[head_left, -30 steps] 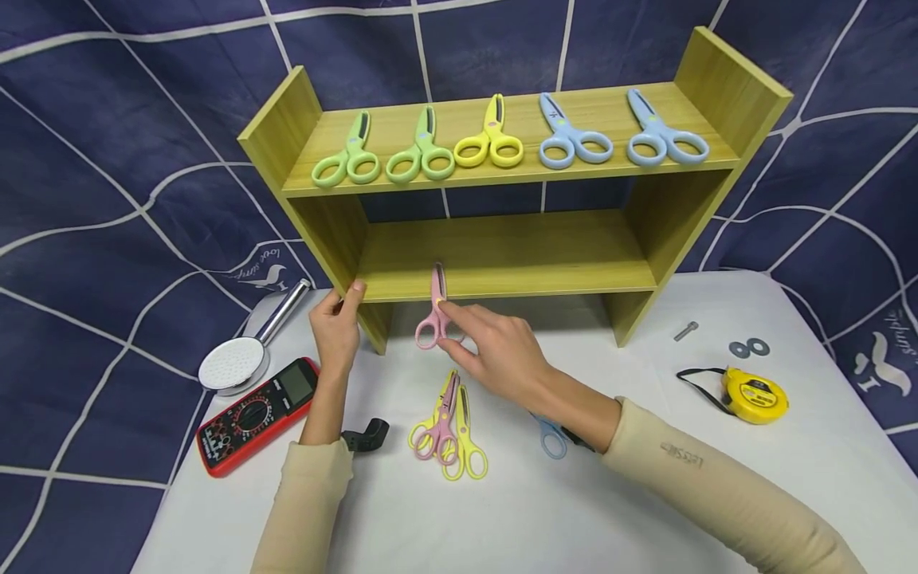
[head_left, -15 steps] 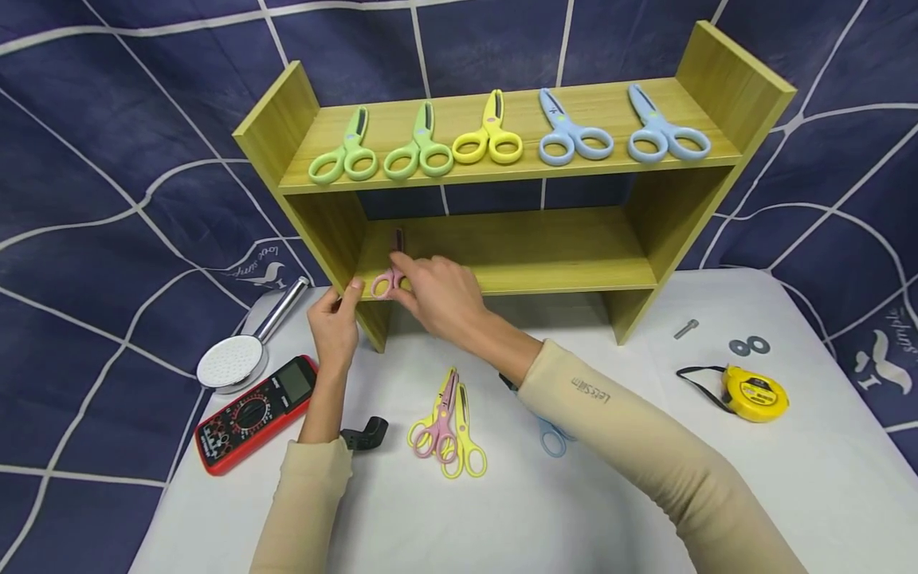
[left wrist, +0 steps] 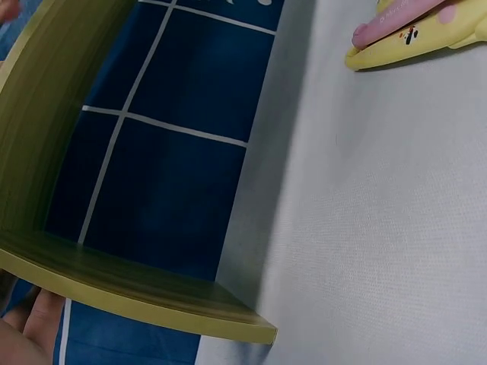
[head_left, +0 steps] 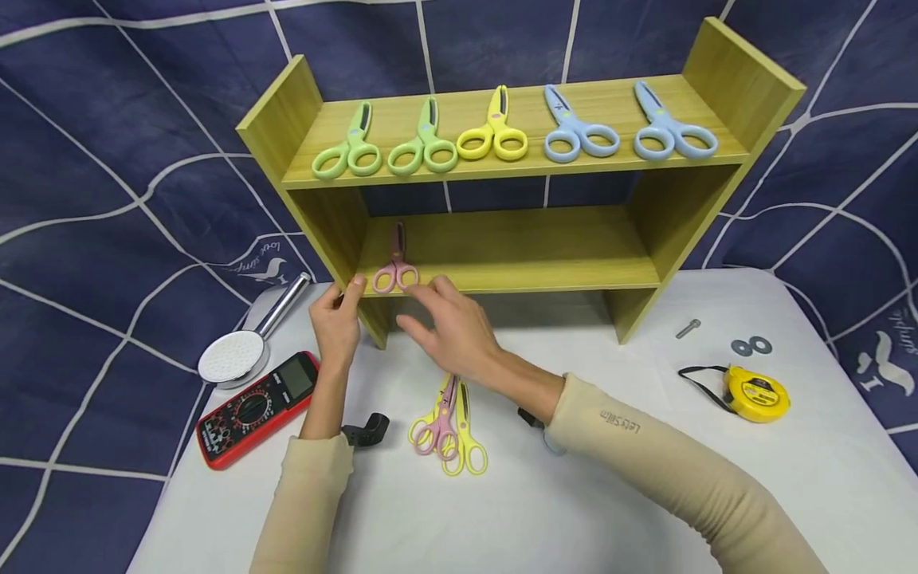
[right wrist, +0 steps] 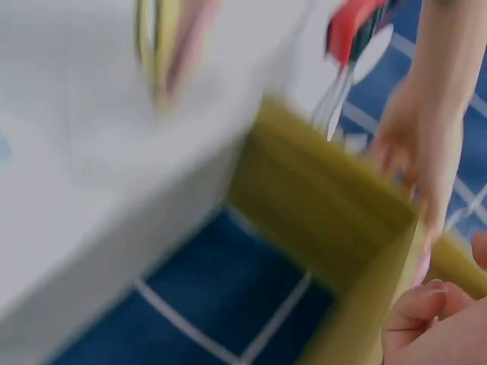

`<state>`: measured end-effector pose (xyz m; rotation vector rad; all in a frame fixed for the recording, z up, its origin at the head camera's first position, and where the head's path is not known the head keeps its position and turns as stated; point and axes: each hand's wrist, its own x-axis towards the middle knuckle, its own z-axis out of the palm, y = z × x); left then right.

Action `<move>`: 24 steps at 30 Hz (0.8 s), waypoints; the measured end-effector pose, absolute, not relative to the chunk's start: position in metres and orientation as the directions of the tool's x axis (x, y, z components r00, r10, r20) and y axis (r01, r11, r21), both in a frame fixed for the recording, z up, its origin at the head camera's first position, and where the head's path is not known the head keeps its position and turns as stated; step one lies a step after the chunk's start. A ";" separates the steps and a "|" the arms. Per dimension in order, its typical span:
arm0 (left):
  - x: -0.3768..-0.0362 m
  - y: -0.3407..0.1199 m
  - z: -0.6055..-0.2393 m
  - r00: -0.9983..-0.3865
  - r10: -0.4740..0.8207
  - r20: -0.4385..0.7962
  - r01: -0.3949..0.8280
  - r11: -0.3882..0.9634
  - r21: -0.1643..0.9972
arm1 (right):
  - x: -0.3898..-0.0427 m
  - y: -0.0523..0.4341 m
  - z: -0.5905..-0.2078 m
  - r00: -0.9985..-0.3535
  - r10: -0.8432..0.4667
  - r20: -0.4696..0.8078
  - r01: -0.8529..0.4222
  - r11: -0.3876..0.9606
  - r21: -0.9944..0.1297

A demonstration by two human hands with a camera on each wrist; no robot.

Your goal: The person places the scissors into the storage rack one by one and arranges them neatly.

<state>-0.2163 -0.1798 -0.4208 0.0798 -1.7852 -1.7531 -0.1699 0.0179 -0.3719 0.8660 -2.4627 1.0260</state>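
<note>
Head view shows the pink scissors point(head_left: 395, 265) lying flat at the left end of the lower shelf point(head_left: 516, 255), loops toward the front edge. Right hand point(head_left: 452, 331) hovers just below them, fingers relaxed and holding nothing; left hand point(head_left: 337, 323) grips the shelf's left upright. Small plastic scissors look light, stiff and smooth-handled; best pinched at the loops.

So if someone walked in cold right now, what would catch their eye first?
Probably the wooden shelf with five scissors lined up on its top board: two green, one yellow, two blue. Next, the lone pink scissors at the left end of the lower board, with the right hand open just in front of them and the left hand holding the shelf's left upright.
</note>
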 end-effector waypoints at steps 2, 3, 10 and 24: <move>-0.217 -0.180 -0.420 -0.803 -0.458 0.381 0.371 0.116 0.921 | -0.154 0.020 -0.386 -0.791 -0.411 0.453 -0.611 0.521 -0.596; -0.217 -0.180 -0.420 -0.805 -0.458 0.377 0.368 0.114 0.923 | -0.146 0.020 -0.394 -0.809 -0.420 0.410 -0.585 0.512 -0.629; -0.199 -0.169 -0.394 -0.824 -0.424 0.375 0.367 0.104 0.924 | -0.095 0.028 -0.440 -0.840 -0.524 0.138 -0.468 0.572 -0.674; -0.199 -0.168 -0.394 -0.823 -0.423 0.378 0.377 0.090 0.922 | -0.077 0.039 -0.459 -0.778 -0.621 -0.096 -0.492 0.697 -0.522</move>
